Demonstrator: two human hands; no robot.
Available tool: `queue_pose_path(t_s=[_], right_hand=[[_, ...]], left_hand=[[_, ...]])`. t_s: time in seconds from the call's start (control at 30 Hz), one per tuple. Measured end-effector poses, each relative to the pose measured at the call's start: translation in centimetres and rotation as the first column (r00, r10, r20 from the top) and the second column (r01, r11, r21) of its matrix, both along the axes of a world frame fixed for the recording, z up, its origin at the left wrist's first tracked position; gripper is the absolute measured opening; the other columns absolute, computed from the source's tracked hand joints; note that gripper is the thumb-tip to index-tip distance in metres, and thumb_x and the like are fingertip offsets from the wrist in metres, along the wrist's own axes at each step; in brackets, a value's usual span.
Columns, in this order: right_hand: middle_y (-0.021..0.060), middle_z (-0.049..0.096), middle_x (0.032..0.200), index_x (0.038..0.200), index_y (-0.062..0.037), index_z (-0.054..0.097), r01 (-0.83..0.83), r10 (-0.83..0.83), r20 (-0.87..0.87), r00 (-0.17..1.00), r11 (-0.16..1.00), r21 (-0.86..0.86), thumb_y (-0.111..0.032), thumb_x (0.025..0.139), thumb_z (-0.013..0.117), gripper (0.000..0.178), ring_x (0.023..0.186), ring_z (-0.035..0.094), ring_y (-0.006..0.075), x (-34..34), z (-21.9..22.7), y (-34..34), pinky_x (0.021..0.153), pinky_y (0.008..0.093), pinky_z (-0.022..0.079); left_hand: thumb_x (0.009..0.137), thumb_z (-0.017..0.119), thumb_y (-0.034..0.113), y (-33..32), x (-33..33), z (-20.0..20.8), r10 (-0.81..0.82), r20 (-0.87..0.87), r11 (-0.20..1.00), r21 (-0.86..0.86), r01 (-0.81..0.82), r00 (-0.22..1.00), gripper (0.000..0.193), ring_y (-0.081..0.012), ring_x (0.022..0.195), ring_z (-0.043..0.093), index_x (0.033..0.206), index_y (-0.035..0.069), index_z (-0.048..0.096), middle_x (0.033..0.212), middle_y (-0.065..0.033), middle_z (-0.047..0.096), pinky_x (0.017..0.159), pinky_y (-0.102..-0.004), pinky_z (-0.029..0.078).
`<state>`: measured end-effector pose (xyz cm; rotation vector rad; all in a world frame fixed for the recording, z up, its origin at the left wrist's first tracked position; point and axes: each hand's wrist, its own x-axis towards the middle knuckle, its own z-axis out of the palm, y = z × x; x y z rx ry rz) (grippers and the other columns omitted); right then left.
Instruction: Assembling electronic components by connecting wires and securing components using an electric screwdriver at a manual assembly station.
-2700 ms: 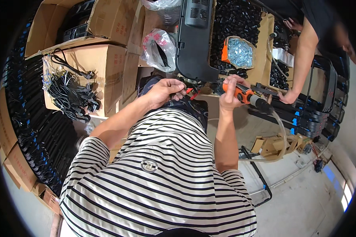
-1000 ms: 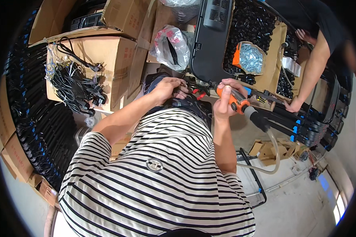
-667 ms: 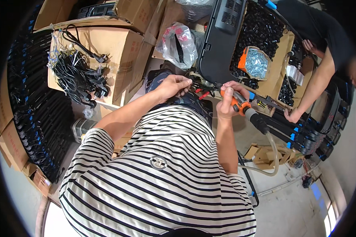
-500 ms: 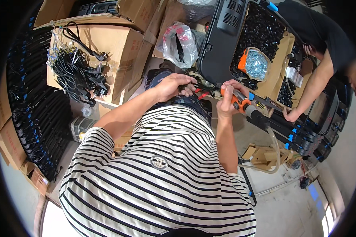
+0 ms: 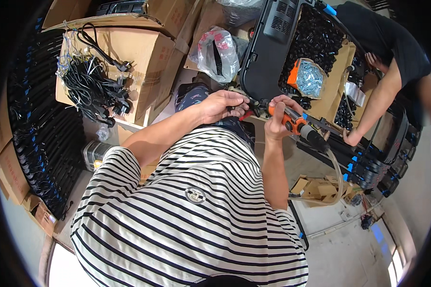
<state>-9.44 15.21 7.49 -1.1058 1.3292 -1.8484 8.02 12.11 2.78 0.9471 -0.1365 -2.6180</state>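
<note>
My right hand [image 5: 276, 125] is wrapped round an orange and grey power screwdriver [image 5: 292, 119]. A clear hose [image 5: 340, 179] curves down from its rear end. The tool's front end points left, toward my left hand [image 5: 220, 106]. Those left fingers are pinched together at a small dark piece, too hidden to name. Something red [image 5: 246, 115] shows between the two hands, close to the tool's tip. Just beyond them stands a large black plastic case [image 5: 257, 71] with a vented box on it.
An orange-sided box of silver screws [image 5: 309, 79] sits among many black plastic parts [image 5: 316, 36] in a cardboard tray. At right, a person [image 5: 385, 95] in dark clothes reaches over black frames. Cables [image 5: 93, 91] hang on a carton [image 5: 153, 62] at left; a plastic bag [image 5: 218, 55] lies beyond.
My left hand has moved slightly right, nearer the screwdriver's tip. The screwdriver has tilted a little, its rear end shifting right. The other person's far arm has moved.
</note>
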Motion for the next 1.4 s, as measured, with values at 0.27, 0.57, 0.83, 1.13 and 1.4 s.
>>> queue_pose_path(t_s=[0.27, 0.57, 0.83, 1.13, 1.4], right_hand=[[0.0171, 0.062, 0.092, 0.100, 0.0001, 0.049, 0.004, 0.028, -0.201, 0.979, 0.987, 0.158, -0.007, 0.086, 0.067, 0.024, 0.071, 0.058, 0.0168, -0.4, 2.1, 0.8, 0.063, 0.0288, 0.052], [0.0168, 0.059, 0.085, 0.104, -0.0028, 0.048, 0.004, -0.001, 0.034, 0.999, 0.997, -0.076, -0.020, 0.093, 0.052, 0.021, 0.067, 0.054, 0.0220, 1.9, 7.5, 0.5, 0.068, 0.0383, 0.048], [0.0170, 0.060, 0.086, 0.104, -0.0028, 0.048, 0.014, -0.007, 0.083, 0.997, 0.996, -0.086, -0.020, 0.093, 0.054, 0.021, 0.067, 0.055, 0.0217, 2.6, 6.8, -2.0, 0.068, 0.0382, 0.049], [0.0184, 0.062, 0.091, 0.101, 0.0003, 0.050, -0.092, 0.088, -0.064, 0.994, 0.994, -0.062, -0.007, 0.090, 0.058, 0.015, 0.068, 0.058, 0.0192, 3.6, 3.5, -7.5, 0.071, 0.0362, 0.051], [0.0203, 0.062, 0.089, 0.099, 0.0012, 0.051, -0.172, 0.169, -0.076, 0.983, 0.984, -0.037, 0.001, 0.087, 0.059, 0.014, 0.070, 0.059, 0.0186, 5.1, 1.9, -9.1, 0.070, 0.0352, 0.053]], left_hand=[[0.096, 0.058, 0.016, 0.2, -0.5, -0.6, 0.007, -0.056, 1.000, 0.009, -0.007, 0.998, 0.018, -0.0127, 0.083, 0.061, 0.106, 0.002, 0.064, 0.094, -0.0063, 0.067, 0.077, -0.0252, 0.051], [0.094, 0.061, 0.017, -0.3, -1.5, 0.4, 0.030, -0.202, 0.999, 0.036, -0.023, 0.979, 0.018, -0.0119, 0.084, 0.060, 0.103, 0.003, 0.065, 0.091, -0.0050, 0.065, 0.076, -0.0253, 0.051], [0.097, 0.057, 0.021, -1.8, -1.2, 0.5, 0.102, -0.254, 0.985, 0.160, -0.062, 0.962, 0.023, -0.0129, 0.080, 0.060, 0.104, 0.000, 0.064, 0.091, -0.0061, 0.064, 0.075, -0.0267, 0.051], [0.100, 0.050, 0.026, -2.8, 2.3, 0.7, 0.153, 0.122, 0.988, 0.008, -0.155, 0.981, 0.032, -0.0162, 0.078, 0.062, 0.106, -0.003, 0.062, 0.093, -0.0114, 0.066, 0.072, -0.0282, 0.052], [0.100, 0.049, 0.021, -2.6, 4.3, -1.4, 0.155, 0.136, 0.984, -0.104, -0.141, 0.978, 0.027, -0.0122, 0.078, 0.062, 0.106, -0.002, 0.063, 0.090, -0.0095, 0.066, 0.066, -0.0230, 0.049]])
